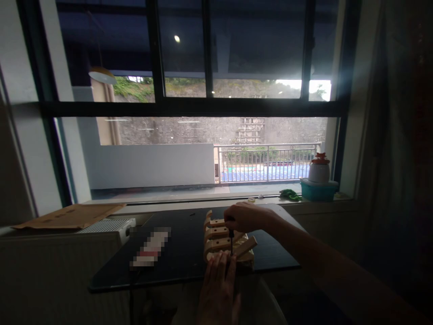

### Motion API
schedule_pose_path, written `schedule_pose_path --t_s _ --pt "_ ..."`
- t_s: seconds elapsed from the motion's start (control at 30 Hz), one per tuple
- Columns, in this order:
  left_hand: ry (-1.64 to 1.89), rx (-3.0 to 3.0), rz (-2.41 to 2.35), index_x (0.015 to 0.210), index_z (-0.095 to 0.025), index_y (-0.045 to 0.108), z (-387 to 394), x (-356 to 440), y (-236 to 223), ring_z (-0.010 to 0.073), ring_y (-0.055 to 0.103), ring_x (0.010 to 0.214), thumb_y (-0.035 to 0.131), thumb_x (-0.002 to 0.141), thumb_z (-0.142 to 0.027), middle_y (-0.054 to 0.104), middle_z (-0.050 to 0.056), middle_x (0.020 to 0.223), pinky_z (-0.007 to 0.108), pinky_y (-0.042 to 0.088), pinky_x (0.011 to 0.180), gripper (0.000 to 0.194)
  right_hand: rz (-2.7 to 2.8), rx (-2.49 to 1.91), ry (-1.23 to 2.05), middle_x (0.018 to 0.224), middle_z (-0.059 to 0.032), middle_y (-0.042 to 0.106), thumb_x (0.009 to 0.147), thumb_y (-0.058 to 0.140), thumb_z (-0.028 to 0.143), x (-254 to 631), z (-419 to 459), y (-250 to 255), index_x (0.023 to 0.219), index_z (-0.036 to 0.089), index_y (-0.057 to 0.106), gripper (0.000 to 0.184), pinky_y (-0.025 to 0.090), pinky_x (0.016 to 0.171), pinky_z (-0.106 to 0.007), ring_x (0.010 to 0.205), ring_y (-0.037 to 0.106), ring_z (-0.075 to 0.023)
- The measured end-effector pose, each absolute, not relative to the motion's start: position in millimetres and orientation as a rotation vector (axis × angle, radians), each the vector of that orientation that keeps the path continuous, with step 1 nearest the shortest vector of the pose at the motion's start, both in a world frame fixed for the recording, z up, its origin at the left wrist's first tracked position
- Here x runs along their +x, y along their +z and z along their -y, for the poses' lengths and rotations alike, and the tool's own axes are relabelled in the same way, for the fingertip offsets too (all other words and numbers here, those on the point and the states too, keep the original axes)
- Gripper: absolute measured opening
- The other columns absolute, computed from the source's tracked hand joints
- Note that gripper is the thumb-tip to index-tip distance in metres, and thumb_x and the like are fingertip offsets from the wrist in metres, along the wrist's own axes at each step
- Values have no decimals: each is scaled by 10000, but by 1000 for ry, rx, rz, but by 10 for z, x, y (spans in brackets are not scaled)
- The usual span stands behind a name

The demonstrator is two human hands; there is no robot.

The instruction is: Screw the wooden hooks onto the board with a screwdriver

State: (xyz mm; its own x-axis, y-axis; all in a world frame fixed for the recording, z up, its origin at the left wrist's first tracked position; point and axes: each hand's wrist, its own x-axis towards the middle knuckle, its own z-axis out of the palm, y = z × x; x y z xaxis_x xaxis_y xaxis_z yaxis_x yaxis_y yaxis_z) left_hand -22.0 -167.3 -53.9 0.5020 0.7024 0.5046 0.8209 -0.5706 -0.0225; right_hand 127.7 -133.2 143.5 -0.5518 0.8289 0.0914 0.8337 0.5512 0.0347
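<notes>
A light wooden piece (216, 243) with curved ends and several slats with dark holes lies on the dark table (182, 253). My right hand (241, 216) is closed around the handle of a screwdriver (232, 241), which stands upright with its thin shaft pointing down at the wood. My left hand (219, 282) lies with its fingers stretched out over the near end of the wooden piece, fingertips close to the screwdriver's tip. The tip itself is hard to make out. One short wooden slat (246, 248) sits at an angle beside the shaft.
A blurred-out flat item (152, 248) is on the table's left side. Brown cardboard (71, 215) rests on a white radiator (111, 225). On the windowsill are a green cloth (290, 195) and a teal box (318, 190) bearing a white jar (319, 172).
</notes>
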Motion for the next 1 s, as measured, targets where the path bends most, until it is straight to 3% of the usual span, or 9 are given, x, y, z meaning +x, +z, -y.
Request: schedule_pose_path --t_s 0.2,0.43,0.67,1.0 --pt "-735 -2449 1330 1385 -178 377 1702 -176 -564 301 283 1351 531 695 -169 391 102 1443 476 256 1098 707 2643 -1527 -129 839 -68 674 891 419 360 1278 1329 1330 959 149 655 324 332 547 -227 682 568 -138" --pt "-662 -2461 1243 1409 -178 337 1602 -243 -605 318 322 1331 534 699 -185 378 110 1451 453 317 1068 737 2619 -1561 -139 821 -69 677 880 443 454 1306 1279 1343 929 156 670 378 351 562 -232 671 577 -144" --pt "-665 -2431 1211 1411 -178 333 1553 -250 -666 328 326 1327 545 693 -193 375 123 1451 453 307 1068 748 2698 -1460 -90 798 -19 672 851 476 330 1303 1304 1437 921 179 668 255 339 512 -206 627 549 -110" --pt "-673 -2412 1147 1411 -171 328 1496 -279 -746 333 352 1311 545 670 -187 400 140 1433 448 309 1060 772 2627 -1541 -151 833 -65 671 901 409 359 1201 1300 1321 942 135 656 336 366 538 -231 668 575 -140"
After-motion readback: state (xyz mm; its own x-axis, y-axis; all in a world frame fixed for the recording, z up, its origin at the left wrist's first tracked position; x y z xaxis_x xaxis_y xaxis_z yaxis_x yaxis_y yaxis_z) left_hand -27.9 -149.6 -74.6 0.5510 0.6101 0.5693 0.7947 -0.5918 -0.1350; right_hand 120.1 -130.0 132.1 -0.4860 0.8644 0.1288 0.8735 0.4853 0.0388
